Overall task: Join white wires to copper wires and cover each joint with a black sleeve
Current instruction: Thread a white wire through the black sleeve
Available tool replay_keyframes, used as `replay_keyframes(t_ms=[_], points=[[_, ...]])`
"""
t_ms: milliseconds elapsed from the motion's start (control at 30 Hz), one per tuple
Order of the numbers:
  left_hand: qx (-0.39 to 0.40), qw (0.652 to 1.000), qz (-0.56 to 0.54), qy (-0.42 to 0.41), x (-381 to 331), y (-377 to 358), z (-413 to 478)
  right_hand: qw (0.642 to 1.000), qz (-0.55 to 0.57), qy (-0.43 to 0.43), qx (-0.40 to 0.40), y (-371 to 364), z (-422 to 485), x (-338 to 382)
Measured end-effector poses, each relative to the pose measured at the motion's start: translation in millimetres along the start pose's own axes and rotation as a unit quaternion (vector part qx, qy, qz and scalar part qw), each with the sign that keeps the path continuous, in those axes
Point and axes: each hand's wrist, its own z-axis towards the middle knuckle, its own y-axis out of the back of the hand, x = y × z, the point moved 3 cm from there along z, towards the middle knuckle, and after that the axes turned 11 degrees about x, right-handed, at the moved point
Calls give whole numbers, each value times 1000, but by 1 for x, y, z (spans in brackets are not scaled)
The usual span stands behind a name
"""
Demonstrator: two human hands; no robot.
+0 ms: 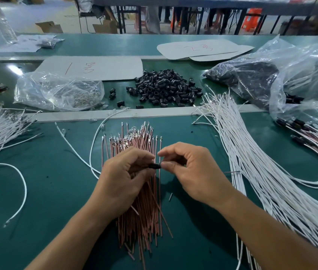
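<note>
Fingers [167, 151] of the right hand [191, 170] are curled, with thumb and forefinger pinching the right end of one black sleeve [155, 165]. The left hand [125, 176] pinches the other end, its fingers likewise curled.

I note the sleeve is held just above the pile of copper wires [140, 215] on the green table [56, 191]. The white wires [261, 172] fan out to the right, and the heap of loose sleeves [164, 88] lies well beyond. Whether a joint sits inside the sleeve I cannot tell, because the hands hide it.

Assessment: the sleeve looks light, small, rigid and probably smooth, so it is liable to slip or roll. I would hold it across its barrel. The wires look thin and springy, with delicate metal tips. I would grip them on the insulation close behind the tip, never on the tip itself.
</note>
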Motion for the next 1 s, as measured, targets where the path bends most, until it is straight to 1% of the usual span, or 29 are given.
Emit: replay_keyframes(t_ms=[100, 167, 267, 367, 500, 600, 700, 800, 933, 967, 1000], points=[[-33, 999, 3, -1, -1, 3, 0, 998, -26, 14, 57, 0, 0, 2], [-34, 999, 3, -14, -4, 4, 0, 995, -48, 17, 83, -4, 0, 5], [-16, 999, 11, -34, -9, 4, 0, 996, -64, 40, 54, -5, 1, 9], [-19, 999, -14, -23, -8, 5, 0, 997, -59, 52, 18, 1, 2, 9], [-39, 999, 14, -25, -9, 5, -2, 991, -111, 65, 23, -4, 0, 9], [-57, 997, 45, -33, -14, 9, -1, 984, -161, 73, -1, 0, 1, 7], [-84, 994, 70, -16, -14, 26, -1, 980, -188, 67, -20, 12, 3, 3], [-122, 984, 132, 9, -11, 47, -3, 975, -206, 74, -35, 25, 4, 0], [-208, 956, 194, 69, -1, 78, -11, 969, -224, 88, -55, 33, 4, -1], [-214, 945, 231, 87, 1, 80, -12, 969, -220, 93, -57, 33, 4, -2], [-204, 933, 276, 104, 1, 77, -12, 970, -213, 100, -57, 32, 4, -1]])
